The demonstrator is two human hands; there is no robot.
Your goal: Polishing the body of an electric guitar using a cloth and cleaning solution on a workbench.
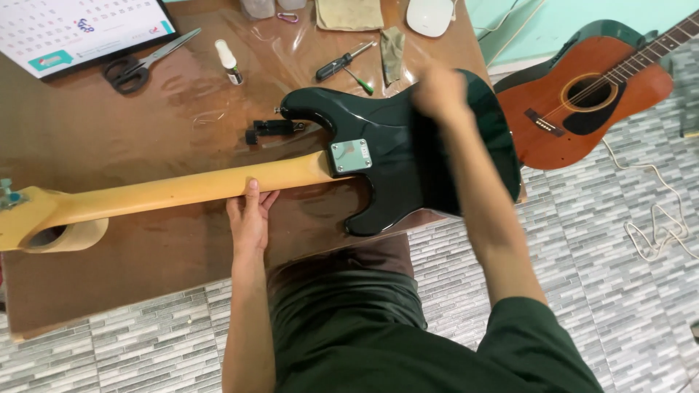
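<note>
My left hand (pixel 249 215) grips the electric guitar (pixel 393 149) neck, fingers curled under; right hand (pixel 437 91) blurred on the body, finger state unreadable.

Scissors (pixel 149 62), screwdriver (pixel 344 61), small bottle (pixel 228 62), acoustic guitar (pixel 590 98) nearby

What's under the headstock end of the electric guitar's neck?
A roll of tape lies flat on the table under the neck near the headstock. The neck covers the roll's top, so contact cannot be seen.
</note>
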